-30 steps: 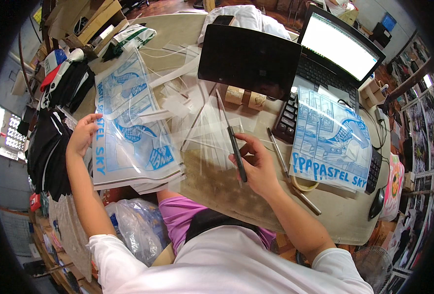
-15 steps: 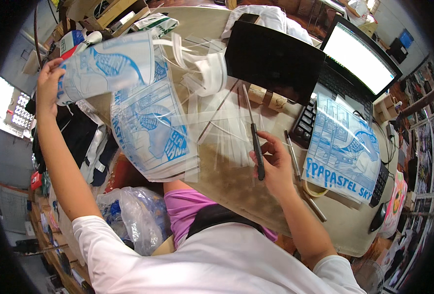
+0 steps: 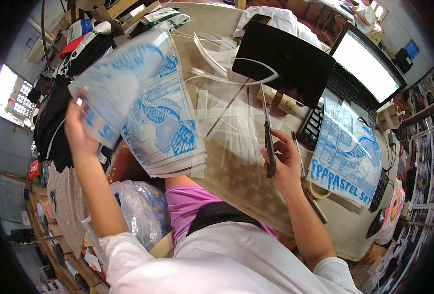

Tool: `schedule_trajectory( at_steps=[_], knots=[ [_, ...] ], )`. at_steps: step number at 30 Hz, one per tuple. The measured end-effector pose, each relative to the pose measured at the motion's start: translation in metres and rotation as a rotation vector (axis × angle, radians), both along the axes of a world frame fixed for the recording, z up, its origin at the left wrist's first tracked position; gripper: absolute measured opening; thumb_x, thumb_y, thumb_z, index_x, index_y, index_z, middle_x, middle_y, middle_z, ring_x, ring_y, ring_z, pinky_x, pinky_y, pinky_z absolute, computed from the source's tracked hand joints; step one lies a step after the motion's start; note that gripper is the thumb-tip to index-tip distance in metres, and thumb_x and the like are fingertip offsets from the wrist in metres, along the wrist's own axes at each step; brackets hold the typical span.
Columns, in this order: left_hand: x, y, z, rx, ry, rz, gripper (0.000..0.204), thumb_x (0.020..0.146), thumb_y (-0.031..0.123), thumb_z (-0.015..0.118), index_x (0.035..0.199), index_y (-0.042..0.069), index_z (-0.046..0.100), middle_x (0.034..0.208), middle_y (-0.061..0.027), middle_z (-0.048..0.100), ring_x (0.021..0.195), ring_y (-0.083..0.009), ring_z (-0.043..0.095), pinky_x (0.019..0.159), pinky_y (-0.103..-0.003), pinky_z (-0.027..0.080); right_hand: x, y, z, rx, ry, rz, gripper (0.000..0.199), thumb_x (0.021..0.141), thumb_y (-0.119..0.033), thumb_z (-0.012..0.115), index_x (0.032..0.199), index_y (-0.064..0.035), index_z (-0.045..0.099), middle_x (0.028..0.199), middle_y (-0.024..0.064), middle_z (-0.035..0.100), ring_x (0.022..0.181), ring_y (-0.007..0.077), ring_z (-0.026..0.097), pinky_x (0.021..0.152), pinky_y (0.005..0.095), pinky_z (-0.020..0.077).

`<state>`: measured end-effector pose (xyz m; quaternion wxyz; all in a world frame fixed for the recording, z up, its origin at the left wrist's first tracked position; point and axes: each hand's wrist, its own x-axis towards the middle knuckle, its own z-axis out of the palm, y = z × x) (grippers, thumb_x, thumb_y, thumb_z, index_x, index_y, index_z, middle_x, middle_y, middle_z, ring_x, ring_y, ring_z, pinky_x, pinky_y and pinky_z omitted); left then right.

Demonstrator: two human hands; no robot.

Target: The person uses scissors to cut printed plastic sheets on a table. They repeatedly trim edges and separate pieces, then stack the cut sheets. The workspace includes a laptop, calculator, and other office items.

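Note:
My left hand (image 3: 78, 128) is raised at the left and grips a clear plastic sheet printed in blue (image 3: 116, 83), which is lifted off the table and blurred. Below it a stack of similar blue-printed sheets (image 3: 160, 130) lies at the table's left edge. My right hand (image 3: 285, 159) rests on the table and is closed around a pair of black-handled scissors (image 3: 268, 130), blades pointing away from me. Clear plastic strips and offcuts (image 3: 227, 117) lie between my hands.
An open laptop (image 3: 369, 68) stands at the back right with a black tablet (image 3: 283, 61) propped in front of it. Another blue-printed sheet (image 3: 347, 154) lies over the keyboard. A clear plastic bag (image 3: 138, 210) sits by my lap. Dark clothing (image 3: 55, 117) hangs at left.
My left hand lifted one printed sheet off the stack, raised it high, and now holds it lower at the left. My right hand stayed put holding the scissors.

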<state>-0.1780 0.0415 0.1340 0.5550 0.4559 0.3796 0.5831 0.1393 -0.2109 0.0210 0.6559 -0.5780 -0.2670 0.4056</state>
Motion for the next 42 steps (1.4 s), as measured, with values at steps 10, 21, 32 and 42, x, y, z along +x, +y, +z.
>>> schedule_trajectory(
  at_steps=[10,21,32,42],
  knots=[
    [-0.02,-0.003,-0.125,-0.087,0.604,-0.017,0.04,0.08,0.007,0.058,0.119,0.002,0.049,0.129,-0.0194,0.044,0.124,-0.0276,0.04,0.104,-0.038,0.03,-0.004,0.002,0.003,-0.049,-0.015,0.035,0.048,0.08,-0.002,0.068,0.124,-0.0075,0.05,0.077,-0.0004,0.049,0.054,0.0057,0.052,0.04,0.0207,0.0407],
    [0.085,0.108,-0.063,0.622,1.13,-0.091,0.041,0.083,0.018,0.059,0.12,0.003,0.052,0.123,-0.018,0.053,0.108,-0.0334,0.055,0.086,-0.043,0.047,0.003,0.003,0.001,-0.104,-0.031,0.008,0.049,0.08,-0.002,0.068,0.125,-0.0076,0.049,0.077,0.0007,0.05,0.053,0.0072,0.052,0.042,0.0206,0.0389],
    [0.195,0.15,-0.016,0.629,1.882,-0.907,0.062,0.074,0.026,0.068,0.129,0.004,0.048,0.124,-0.0205,0.054,0.113,-0.0306,0.054,0.098,-0.034,0.041,0.012,0.002,0.003,-0.13,0.027,-0.062,0.053,0.077,0.002,0.069,0.125,-0.0082,0.049,0.079,-0.001,0.048,0.059,0.0057,0.052,0.045,0.0198,0.0428],
    [0.191,0.267,-0.121,0.227,1.799,-0.153,0.079,0.088,0.054,0.045,0.144,0.004,0.022,0.147,-0.0263,0.021,0.137,-0.0377,0.021,0.111,-0.047,0.021,0.017,-0.001,0.0,-0.077,0.017,-0.121,0.052,0.077,0.005,0.066,0.125,-0.0072,0.049,0.078,-0.0011,0.047,0.058,0.0052,0.051,0.045,0.0194,0.0432]
  ],
)
